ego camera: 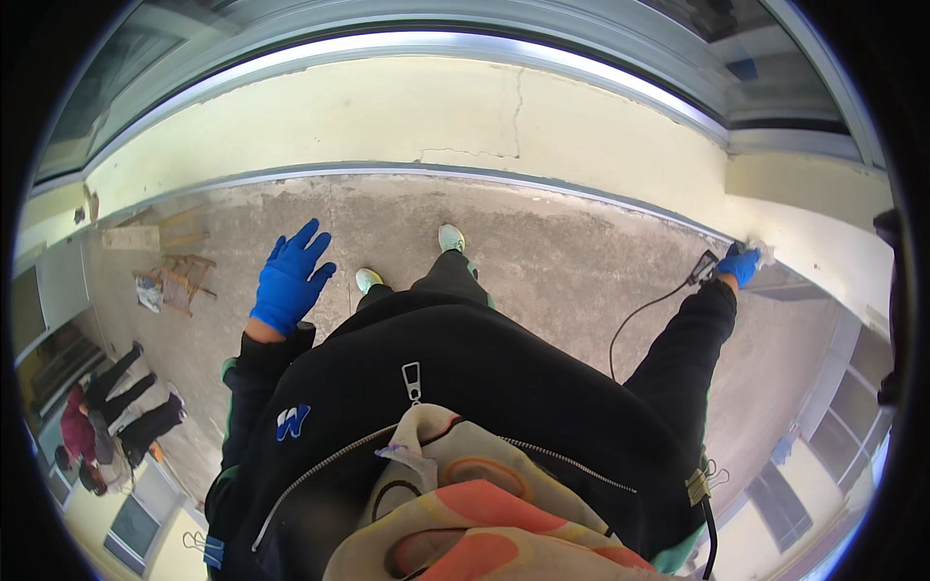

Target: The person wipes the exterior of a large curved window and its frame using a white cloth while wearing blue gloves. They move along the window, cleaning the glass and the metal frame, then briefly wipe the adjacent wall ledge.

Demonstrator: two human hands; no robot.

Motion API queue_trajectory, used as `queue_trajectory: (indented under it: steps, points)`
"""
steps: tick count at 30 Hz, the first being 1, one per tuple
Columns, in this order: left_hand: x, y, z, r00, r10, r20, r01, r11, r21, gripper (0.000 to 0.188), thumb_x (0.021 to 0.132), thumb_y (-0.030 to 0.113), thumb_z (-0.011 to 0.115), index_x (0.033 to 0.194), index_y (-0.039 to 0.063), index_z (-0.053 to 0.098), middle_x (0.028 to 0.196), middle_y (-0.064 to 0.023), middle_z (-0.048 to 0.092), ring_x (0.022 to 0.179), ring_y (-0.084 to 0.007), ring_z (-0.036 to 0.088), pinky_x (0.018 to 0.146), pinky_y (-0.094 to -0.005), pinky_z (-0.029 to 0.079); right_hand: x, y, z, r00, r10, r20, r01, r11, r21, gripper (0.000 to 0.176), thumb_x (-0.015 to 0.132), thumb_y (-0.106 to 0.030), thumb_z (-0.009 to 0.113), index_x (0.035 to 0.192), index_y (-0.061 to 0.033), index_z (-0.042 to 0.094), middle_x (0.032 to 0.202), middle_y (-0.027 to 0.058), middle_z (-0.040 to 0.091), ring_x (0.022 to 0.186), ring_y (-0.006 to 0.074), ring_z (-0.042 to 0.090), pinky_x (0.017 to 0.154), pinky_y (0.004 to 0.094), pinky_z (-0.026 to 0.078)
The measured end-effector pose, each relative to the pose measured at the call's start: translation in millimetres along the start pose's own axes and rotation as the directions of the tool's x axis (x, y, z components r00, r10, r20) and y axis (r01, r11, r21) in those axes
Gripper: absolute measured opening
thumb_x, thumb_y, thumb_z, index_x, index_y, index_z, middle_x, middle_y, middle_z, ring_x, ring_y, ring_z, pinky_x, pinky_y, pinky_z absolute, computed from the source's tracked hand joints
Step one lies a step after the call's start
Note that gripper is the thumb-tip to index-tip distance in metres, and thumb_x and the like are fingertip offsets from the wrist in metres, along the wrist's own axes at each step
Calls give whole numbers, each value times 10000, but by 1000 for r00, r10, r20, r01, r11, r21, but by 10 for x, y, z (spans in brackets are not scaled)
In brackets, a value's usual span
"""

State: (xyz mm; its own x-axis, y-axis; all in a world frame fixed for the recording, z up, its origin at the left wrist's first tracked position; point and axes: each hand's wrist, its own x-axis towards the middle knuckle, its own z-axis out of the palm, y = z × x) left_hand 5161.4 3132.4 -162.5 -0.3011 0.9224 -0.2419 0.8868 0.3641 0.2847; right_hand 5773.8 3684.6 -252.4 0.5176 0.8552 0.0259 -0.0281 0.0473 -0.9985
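My left hand [291,277], in a blue glove, is raised over the concrete floor with its fingers apart and nothing in it. Out to the right, my right hand [740,266], gloved in blue too, is closed around a pale crumpled cloth [761,254] at the lower edge of the cream wall [617,145]. A dark device [702,267] with a black cable [631,319] is at the right wrist; how it is fixed there cannot be told. A crack runs down the wall in front of me.
Large framed windows [465,69] rise above the wall. On the concrete floor [538,269] at the left lie or stand a wooden stool [131,238] and a wooden chair [182,283] with something on it. Two people [109,428] are further off at the lower left.
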Motion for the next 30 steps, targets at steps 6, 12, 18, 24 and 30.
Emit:
queue_trajectory:
  steps: [6, 12, 18, 24, 30]
  points:
    - [-18, -63, 52, 999, -2, -43, 3, 1000, 19, 459, 895, 312, 661, 1319, 158, 578, 1432, -98, 506, 1217, -295, 555, 1109, -459, 374, -1530, 0, 525, 997, -32, 75, 36, 998, -57, 402, 1019, -283, 483, 1245, 27, 601, 1138, 142, 653, 974, 231, 653, 865, 333, 548]
    - [-286, -316, 154, 995, -34, -96, 30, 999, -36, 442, 898, 303, 658, 1311, 159, 589, 1423, -94, 516, 1231, -290, 552, 1115, -447, 372, -3277, -1, 1163, 948, 185, 257, -197, 980, 20, 329, 1006, -217, 554, 1274, -28, 577, 1086, 87, 660, 921, 179, 654, 815, 307, 571]
    - [-1049, -859, 272, 975, -144, -167, 125, 985, -119, 438, 896, 285, 663, 1309, 160, 591, 1424, -91, 518, 1227, -292, 554, 1114, -458, 371, -4648, -37, 1730, 800, 367, 475, -459, 884, 91, 319, 989, -145, 566, 1225, 64, 525, 1110, 175, 642, 980, 306, 671, 885, 378, 581]
    - [-2053, -1530, 524, 918, -333, -214, 288, 933, -216, 458, 883, 260, 685, 1317, 154, 584, 1413, -108, 526, 1207, -326, 561, 1100, -496, 378, -5951, 63, 2414, 554, 463, 692, -656, 755, 20, 289, 986, -152, 576, 1198, 40, 534, 1128, 174, 632, 1006, 335, 666, 885, 404, 572]
    - [-2785, -2037, 833, 847, -492, -202, 426, 855, -298, 448, 888, 225, 697, 1318, 154, 594, 1407, -127, 538, 1253, -313, 544, 1109, -477, 368, -7299, 183, 3160, 372, 544, 752, -821, 571, -6, 305, 996, -152, 545, 1244, 23, 519, 1203, 195, 599, 1073, 344, 639, 943, 410, 547]
